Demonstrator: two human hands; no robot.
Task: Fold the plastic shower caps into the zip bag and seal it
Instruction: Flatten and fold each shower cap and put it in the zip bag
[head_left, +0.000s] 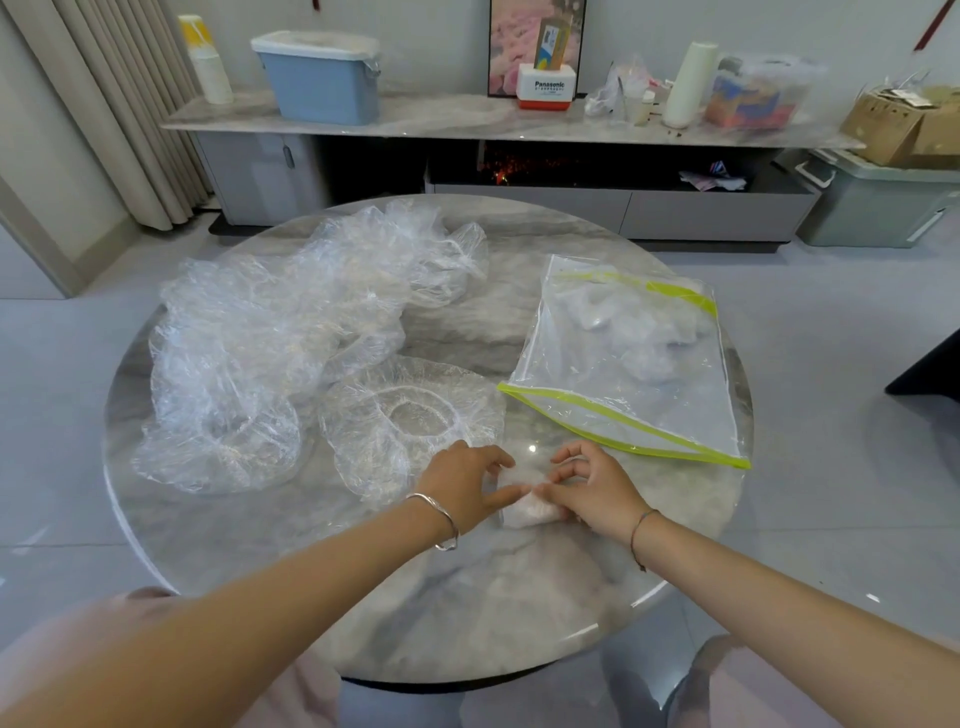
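Observation:
A small folded shower cap (525, 510) lies on the round marble table (467, 613) near its front. My left hand (467, 486) and my right hand (589, 488) both pinch it, fingers curled on its two ends. One loose clear cap (410, 415) lies flat just beyond my left hand. A heap of crumpled clear caps (270, 332) covers the table's left half. The zip bag (631, 358) with yellow-green edges lies at the right, with folded caps inside it. Its mouth looks open toward me.
Behind the table runs a long low cabinet (493, 124) with a blue bin (322, 78), a white roll and boxes. A curtain (119, 104) hangs at the left. A grey storage box (878, 202) stands at the far right on the floor.

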